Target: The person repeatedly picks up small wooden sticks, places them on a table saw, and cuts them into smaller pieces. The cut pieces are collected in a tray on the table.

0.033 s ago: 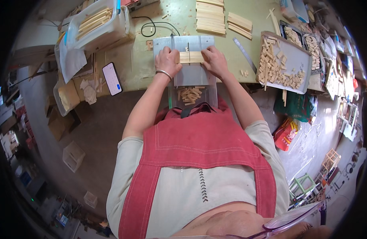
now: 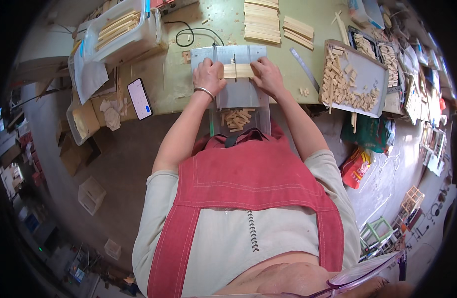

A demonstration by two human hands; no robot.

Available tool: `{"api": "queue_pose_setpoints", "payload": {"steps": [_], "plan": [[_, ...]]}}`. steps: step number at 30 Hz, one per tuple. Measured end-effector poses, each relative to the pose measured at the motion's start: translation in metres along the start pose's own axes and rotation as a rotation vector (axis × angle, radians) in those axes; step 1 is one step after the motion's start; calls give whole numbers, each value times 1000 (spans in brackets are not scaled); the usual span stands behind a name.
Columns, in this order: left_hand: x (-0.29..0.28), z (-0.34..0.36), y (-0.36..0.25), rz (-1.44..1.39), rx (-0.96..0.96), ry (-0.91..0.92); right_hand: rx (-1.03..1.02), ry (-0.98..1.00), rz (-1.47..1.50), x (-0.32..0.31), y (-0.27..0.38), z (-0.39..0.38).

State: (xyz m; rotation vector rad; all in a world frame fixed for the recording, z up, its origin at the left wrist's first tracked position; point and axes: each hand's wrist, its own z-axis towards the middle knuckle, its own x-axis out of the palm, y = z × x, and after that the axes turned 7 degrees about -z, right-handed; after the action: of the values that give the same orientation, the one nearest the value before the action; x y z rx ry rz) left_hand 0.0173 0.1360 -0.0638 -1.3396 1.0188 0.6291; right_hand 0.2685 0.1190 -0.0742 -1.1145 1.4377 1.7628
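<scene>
Several pale wood strips point(image 2: 242, 71) lie side by side across a grey metal plate point(image 2: 243, 93) at the bench's front edge. My left hand point(image 2: 208, 78) is closed around their left end, and my right hand point(image 2: 268, 76) grips the right end. Between the hands, a thin upright metal piece point(image 2: 235, 60), which looks like a saw blade, crosses the strips from back to front. Just below the plate, against my red apron, a clear bin point(image 2: 262, 120) holds small cut wood pieces point(image 2: 237, 118).
Longer strips point(image 2: 262, 22) are stacked at the back, near a metal ruler point(image 2: 304, 67). On the right, a tray point(image 2: 375, 74) contains many small blocks. To the left are a phone point(image 2: 139, 99), a plastic tub point(image 2: 97, 52) of strips and a black cable point(image 2: 188, 30).
</scene>
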Motion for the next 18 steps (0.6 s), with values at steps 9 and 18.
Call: {"api": "queue_pose_setpoints", "payload": {"steps": [9,18], "plan": [[-1,14,1,44,-19,0,-20,11,-72,5,-15,20],[3,-76,-20,148,92,-27,-35,-9,-26,2,-9,-36]]}}
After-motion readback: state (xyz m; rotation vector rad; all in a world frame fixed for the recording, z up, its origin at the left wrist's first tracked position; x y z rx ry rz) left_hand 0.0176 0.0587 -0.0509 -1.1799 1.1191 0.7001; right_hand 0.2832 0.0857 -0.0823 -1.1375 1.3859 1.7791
